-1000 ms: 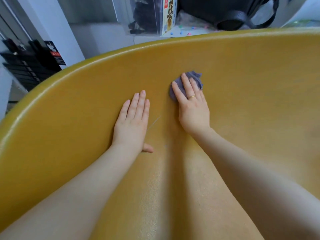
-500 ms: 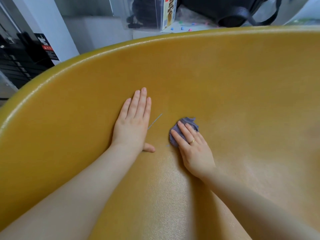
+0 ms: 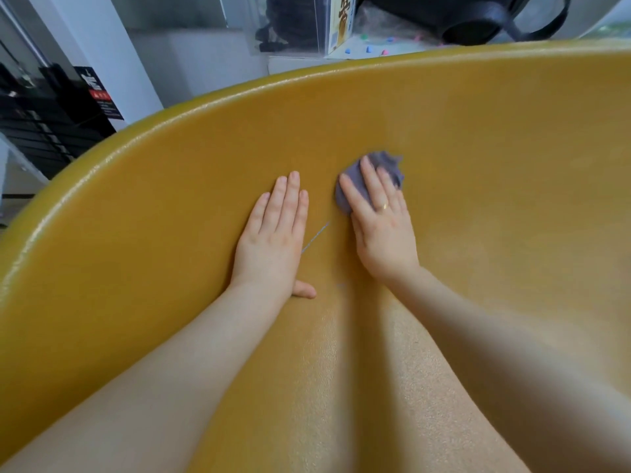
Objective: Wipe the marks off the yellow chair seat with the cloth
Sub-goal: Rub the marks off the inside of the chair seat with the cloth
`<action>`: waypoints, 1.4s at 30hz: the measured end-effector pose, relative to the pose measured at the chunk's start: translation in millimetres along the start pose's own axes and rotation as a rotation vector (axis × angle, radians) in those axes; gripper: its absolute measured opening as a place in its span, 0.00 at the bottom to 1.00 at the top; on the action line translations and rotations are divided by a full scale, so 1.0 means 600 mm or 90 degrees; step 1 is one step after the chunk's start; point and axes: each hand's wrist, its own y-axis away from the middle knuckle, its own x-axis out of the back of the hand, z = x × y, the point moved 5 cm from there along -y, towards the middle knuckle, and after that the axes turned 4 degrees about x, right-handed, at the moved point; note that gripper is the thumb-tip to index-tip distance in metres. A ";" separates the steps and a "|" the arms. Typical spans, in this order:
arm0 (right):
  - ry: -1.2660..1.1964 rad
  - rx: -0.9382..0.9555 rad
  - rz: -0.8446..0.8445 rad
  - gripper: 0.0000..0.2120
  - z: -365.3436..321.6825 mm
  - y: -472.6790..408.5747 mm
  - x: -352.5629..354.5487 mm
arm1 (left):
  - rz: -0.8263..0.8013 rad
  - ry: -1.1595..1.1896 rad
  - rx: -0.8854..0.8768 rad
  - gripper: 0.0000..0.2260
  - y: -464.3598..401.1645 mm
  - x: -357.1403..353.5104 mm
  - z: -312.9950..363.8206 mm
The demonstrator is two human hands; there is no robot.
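Note:
The yellow chair seat (image 3: 478,206) curves across nearly the whole head view. My right hand (image 3: 382,227) lies flat on a small grey-purple cloth (image 3: 386,165), pressing it against the seat; most of the cloth is hidden under the fingers. My left hand (image 3: 273,237) rests flat on the seat just to the left, fingers together, holding nothing. A thin pale blue mark (image 3: 316,237) runs diagonally between the two hands. A fainter small smudge (image 3: 341,286) sits below it, near my left thumb.
Behind the chair's rim (image 3: 170,114) stand a white wall, a black rack (image 3: 41,131) at the left, a clear box with dark items (image 3: 290,25), a printed carton (image 3: 341,25) and a black bag (image 3: 478,18).
My right hand slid the cloth down the seat toward me, then back up and away to beside my left fingertips. My left hand stayed planted.

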 end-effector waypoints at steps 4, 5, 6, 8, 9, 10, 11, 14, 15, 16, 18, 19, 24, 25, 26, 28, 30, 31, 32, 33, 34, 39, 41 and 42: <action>-0.035 0.002 -0.107 0.21 -0.001 0.114 -0.023 | -0.004 0.003 0.002 0.62 0.000 0.004 0.002; -0.039 -0.006 -0.122 0.21 -0.002 0.127 -0.023 | -0.006 -0.004 -0.001 0.62 -0.001 0.006 0.003; -0.036 -0.010 -0.130 0.21 -0.002 0.134 -0.023 | -0.007 -0.016 -0.007 0.62 -0.004 0.009 0.003; 0.001 -0.009 -0.136 0.21 -0.002 0.137 -0.024 | 0.000 -0.043 -0.013 0.63 -0.013 0.021 -0.007; 0.030 -0.003 -0.136 0.21 0.000 0.130 -0.022 | 0.010 -0.055 -0.012 0.63 -0.019 0.028 -0.018; 0.060 0.009 -0.132 0.21 0.004 0.116 -0.017 | 0.021 -0.067 -0.014 0.63 -0.025 0.035 -0.028; 0.086 0.018 -0.123 0.21 0.011 0.094 -0.009 | 0.028 -0.077 -0.023 0.63 -0.030 0.040 -0.037; 0.114 -0.010 -0.059 0.21 0.038 0.003 0.024 | 0.023 -0.075 -0.041 0.62 -0.032 0.044 -0.045; 0.104 -0.027 -0.027 0.21 0.043 -0.028 0.035 | 0.017 -0.070 -0.043 0.62 -0.031 0.044 -0.044; 0.087 -0.041 0.008 0.20 0.044 -0.056 0.047 | 0.014 -0.065 -0.044 0.62 -0.030 0.042 -0.042; 0.036 -0.065 0.071 0.20 0.038 -0.105 0.063 | 0.022 -0.058 -0.044 0.62 -0.032 0.037 -0.044; 0.006 -0.081 0.091 0.20 0.034 -0.125 0.068 | 0.028 -0.056 -0.046 0.62 -0.032 0.036 -0.045; -0.043 -0.049 0.109 0.20 -0.006 -0.126 0.043 | 0.038 -0.058 -0.042 0.62 -0.030 0.032 -0.045; -0.049 -0.009 0.089 0.20 -0.023 -0.105 0.026 | 0.041 -0.058 -0.040 0.62 -0.030 0.032 -0.045; -0.066 0.024 0.062 0.20 -0.042 -0.079 0.009 | 0.042 -0.057 -0.038 0.62 -0.030 0.033 -0.045; -0.122 0.057 -0.008 0.21 -0.076 -0.023 -0.019 | 0.038 -0.056 -0.033 0.61 -0.029 0.034 -0.046; -0.153 0.072 -0.081 0.21 -0.093 0.023 -0.034 | 0.035 -0.059 -0.029 0.61 -0.029 0.037 -0.045; -0.153 0.085 -0.111 0.20 -0.093 0.037 -0.036 | 0.033 -0.059 -0.028 0.60 -0.028 0.039 -0.044; -0.146 0.103 -0.128 0.20 -0.090 0.041 -0.033 | 0.030 -0.056 -0.027 0.60 -0.027 0.041 -0.042; -0.132 0.121 -0.133 0.21 -0.082 0.036 -0.029 | 0.026 -0.051 -0.026 0.59 -0.024 0.042 -0.038; -0.107 0.134 -0.126 0.21 -0.073 0.024 -0.022 | 0.016 -0.044 -0.026 0.58 -0.020 0.042 -0.034; -0.054 -0.025 0.004 0.23 -0.007 -0.084 0.037 | -0.062 -0.074 -0.061 0.61 0.010 0.024 -0.038; -0.074 -0.041 0.023 0.22 -0.004 -0.099 0.041 | -0.078 -0.102 -0.080 0.63 0.014 0.023 -0.042; -0.087 -0.044 0.027 0.21 -0.010 -0.096 0.035 | -0.081 -0.103 -0.081 0.63 0.015 0.022 -0.043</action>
